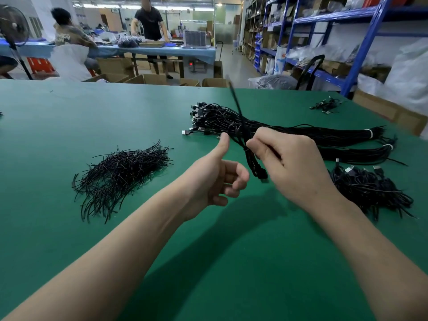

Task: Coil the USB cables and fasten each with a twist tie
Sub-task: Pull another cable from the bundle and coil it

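Cannot tell how the cable [251, 156] runs inside the right hand [294, 163]: covered there by curled fingers [266, 151]. Smeared by motion at its upper end, rising toward the far side, and again at the plug just below the hand. Hidden behind that hand and wrist: the middle of the long cable bundles [324, 135] and the left part of the coiled pile [370, 188]. Too small to tell apart, far right: a little heap of cables [326, 105]. Cut off at the left edge: a dark scrap [0, 114] on the bench [69, 112], itself cropped left, right and near. Cropped at the near edge too: both forearms [92, 262].
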A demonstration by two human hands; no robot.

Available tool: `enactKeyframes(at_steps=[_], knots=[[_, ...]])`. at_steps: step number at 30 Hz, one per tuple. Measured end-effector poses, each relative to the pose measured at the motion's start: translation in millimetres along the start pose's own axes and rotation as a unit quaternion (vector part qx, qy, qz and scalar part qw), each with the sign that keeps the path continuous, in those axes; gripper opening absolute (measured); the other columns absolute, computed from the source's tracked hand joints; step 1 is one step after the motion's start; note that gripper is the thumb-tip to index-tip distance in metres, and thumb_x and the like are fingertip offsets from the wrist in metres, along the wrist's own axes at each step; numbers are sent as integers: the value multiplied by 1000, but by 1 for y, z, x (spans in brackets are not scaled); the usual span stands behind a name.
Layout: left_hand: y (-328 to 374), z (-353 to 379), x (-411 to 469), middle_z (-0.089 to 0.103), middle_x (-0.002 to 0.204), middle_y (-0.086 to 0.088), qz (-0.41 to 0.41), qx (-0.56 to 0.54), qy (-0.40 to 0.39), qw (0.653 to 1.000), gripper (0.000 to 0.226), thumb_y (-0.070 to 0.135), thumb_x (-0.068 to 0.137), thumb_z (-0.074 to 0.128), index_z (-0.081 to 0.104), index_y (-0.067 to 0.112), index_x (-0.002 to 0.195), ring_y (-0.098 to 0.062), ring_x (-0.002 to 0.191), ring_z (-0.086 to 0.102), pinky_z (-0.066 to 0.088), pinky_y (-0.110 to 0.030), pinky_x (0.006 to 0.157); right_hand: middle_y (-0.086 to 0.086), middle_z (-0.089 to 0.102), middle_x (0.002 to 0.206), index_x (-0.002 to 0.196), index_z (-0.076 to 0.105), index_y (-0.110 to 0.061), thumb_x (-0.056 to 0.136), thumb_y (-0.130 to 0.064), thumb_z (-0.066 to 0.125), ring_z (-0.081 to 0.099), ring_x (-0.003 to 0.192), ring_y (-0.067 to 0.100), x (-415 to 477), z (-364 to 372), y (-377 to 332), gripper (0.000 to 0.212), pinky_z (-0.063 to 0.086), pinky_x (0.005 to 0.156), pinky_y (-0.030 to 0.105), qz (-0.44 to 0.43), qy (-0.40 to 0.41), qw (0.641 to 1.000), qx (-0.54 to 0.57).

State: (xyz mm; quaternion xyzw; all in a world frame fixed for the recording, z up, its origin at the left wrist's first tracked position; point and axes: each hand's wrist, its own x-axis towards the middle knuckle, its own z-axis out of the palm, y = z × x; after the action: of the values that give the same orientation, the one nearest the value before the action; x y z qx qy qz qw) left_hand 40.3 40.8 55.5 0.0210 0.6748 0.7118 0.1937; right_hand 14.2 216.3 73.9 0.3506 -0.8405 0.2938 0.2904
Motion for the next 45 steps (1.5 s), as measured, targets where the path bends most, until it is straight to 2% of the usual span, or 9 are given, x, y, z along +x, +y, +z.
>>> enactKeyframes(at_steps=[5,11,15,19,23,27,29,38,45], knots=[[6,-9,-5,45,61,8,-32,-51,-50,997,53,63,94,47,70,23,66,-7,49,34,16,-24,50,-8,44,61,75,47,-18,101,-41,47,46,58,22,-1,2,-1,35,42,54,41,-46,-17,997,-56],[14,-9,-11,52,71,9,53,-27,-29,998,26,46,84,68,64,20,86,-2,57,44,24,-17,47,-1,44,60,75,50,-6,105,-39,44,40,55,8,-1,0,5,46,33,53,29,37,-68,975,209],[18,2,-16,59,66,7,140,125,62,980,31,41,91,68,64,23,67,-6,62,47,30,-20,53,-11,36,57,77,48,0,106,-35,46,30,50,3,0,-2,10,46,27,48,16,136,-119,934,310],[15,12,-18,63,62,6,269,307,147,901,33,33,96,67,64,12,71,-10,54,49,38,-25,54,-17,37,54,77,69,-26,106,-31,48,28,44,1,-11,1,10,36,24,44,14,256,-123,873,397],[6,17,-12,69,74,7,316,477,236,786,23,40,93,68,67,20,81,-17,74,64,52,-37,70,-11,39,56,85,60,-16,106,-25,49,26,42,0,-20,4,7,25,22,40,14,363,-109,814,441],[-6,18,-5,70,62,6,221,317,184,904,30,40,93,68,69,20,71,-8,57,60,45,-21,53,-9,43,57,74,48,-19,104,-43,45,37,50,7,-35,4,3,39,32,49,22,293,-87,932,194],[-13,18,-2,68,59,8,177,245,162,939,34,39,94,67,70,18,68,0,51,57,36,-11,48,-19,58,65,82,57,-29,100,-52,47,51,59,2,-43,3,1,31,38,54,16,261,-72,955,125],[-31,19,3,78,95,1,64,80,6,995,40,37,108,43,73,13,97,-4,74,66,40,-22,60,-14,66,72,83,67,-32,79,-49,79,58,61,-2,-47,0,10,21,48,61,26,267,-108,958,12],[-29,18,3,79,97,5,64,202,39,977,31,37,105,49,74,19,108,-2,77,67,39,-25,61,0,65,98,96,66,-20,90,-48,66,55,104,25,-47,1,47,29,45,77,37,237,-91,914,-315]])
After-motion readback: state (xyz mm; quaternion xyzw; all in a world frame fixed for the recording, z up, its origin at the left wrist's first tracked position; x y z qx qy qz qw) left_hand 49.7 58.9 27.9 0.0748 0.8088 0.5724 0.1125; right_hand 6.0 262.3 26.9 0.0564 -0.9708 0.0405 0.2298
